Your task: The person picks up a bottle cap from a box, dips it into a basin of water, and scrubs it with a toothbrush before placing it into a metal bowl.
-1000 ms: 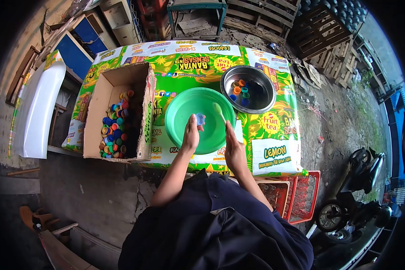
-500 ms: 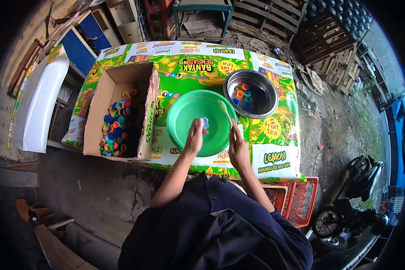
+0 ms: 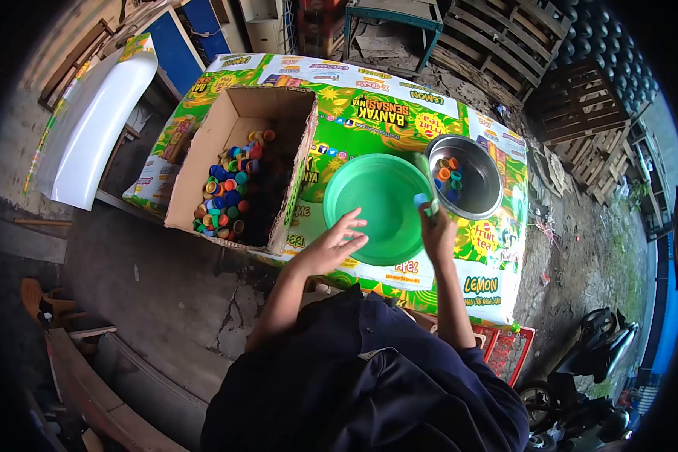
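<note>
My right hand (image 3: 439, 232) is closed at the right rim of the green basin (image 3: 340, 175), beside the metal bowl. It grips a pale green toothbrush (image 3: 423, 167), slightly blurred, pointing away from me. A light blue bottle cap (image 3: 420, 200) shows at the same fingertips. Over the basin's near left rim, my left hand (image 3: 334, 245) has its fingers spread and holds nothing. Several orange, green and blue caps (image 3: 446, 173) lie in the metal bowl (image 3: 490, 203).
A cardboard box (image 3: 190, 184) with many coloured caps (image 3: 226, 192) stands left of the basin. A printed plastic sheet (image 3: 358, 135) covers the table. Red crates (image 3: 508, 354) are below its right edge; a motorbike (image 3: 591, 354) stands farther right. Wooden pallets (image 3: 497, 45) lean behind.
The light blue cap has passed from my left hand to my right. My right hand has moved toward the metal bowl; my left has drawn back and opened. The camera view has shifted and turned.
</note>
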Motion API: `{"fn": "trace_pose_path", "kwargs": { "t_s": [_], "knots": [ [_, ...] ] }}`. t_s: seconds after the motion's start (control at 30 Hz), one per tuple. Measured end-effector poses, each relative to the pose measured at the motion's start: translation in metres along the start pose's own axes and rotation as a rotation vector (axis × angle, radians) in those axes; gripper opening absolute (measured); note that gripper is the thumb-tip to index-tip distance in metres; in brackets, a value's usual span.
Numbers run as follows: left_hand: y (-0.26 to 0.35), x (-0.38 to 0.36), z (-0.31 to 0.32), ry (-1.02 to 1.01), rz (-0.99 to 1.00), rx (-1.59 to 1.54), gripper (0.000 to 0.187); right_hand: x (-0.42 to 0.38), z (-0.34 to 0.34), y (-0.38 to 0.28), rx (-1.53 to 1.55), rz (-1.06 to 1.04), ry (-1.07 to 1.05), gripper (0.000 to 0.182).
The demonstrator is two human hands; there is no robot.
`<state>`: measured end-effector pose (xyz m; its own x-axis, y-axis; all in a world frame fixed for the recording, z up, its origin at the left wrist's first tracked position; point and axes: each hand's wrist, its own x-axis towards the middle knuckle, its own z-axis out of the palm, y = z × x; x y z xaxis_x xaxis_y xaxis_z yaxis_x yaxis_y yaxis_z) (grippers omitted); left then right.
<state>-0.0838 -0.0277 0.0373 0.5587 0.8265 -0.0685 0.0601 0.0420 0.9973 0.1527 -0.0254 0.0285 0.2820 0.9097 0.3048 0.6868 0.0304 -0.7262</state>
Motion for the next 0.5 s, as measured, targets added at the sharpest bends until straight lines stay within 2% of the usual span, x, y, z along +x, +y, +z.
{"fn": "trace_pose_path", "kwargs": {
  "t_s": [0.07, 0.13, 0.2, 0.23, 0.27, 0.37, 0.47, 0.5],
  "knots": [
    [0.026, -0.014, -0.047, -0.123, 0.019, -0.059, 0.047, 0.027, -0.018, 0.020, -0.047, -0.049, 0.169, 0.017],
    [0.034, -0.020, -0.093, 0.015, -0.053, -0.053, 0.042, 0.050, -0.037, 0.043, -0.354, -0.089, 0.238, 0.025],
    [0.025, -0.014, -0.133, 0.317, -0.094, 0.090, 0.035, 0.053, -0.048, 0.039, -0.431, -0.014, 0.320, 0.042],
    [0.011, -0.009, -0.156, 0.410, -0.068, 0.286, 0.033, 0.054, -0.049, 0.040, -0.410, -0.027, 0.301, 0.054],
    [-0.005, -0.001, -0.175, 0.501, -0.039, 0.480, 0.031, 0.050, -0.047, 0.034, -0.371, -0.032, 0.280, 0.054],
    [-0.028, 0.027, -0.206, 0.368, -0.083, 0.817, 0.032, 0.031, -0.033, 0.016, -0.269, -0.074, 0.218, 0.051],
    [-0.059, 0.042, -0.203, 0.219, -0.134, 1.254, 0.037, 0.015, -0.019, 0.013, -0.226, -0.054, 0.144, 0.048],
    [-0.076, 0.050, -0.206, 0.153, -0.258, 1.318, 0.040, 0.010, -0.016, 0.013, -0.241, -0.089, 0.174, 0.048]
  ]
}}
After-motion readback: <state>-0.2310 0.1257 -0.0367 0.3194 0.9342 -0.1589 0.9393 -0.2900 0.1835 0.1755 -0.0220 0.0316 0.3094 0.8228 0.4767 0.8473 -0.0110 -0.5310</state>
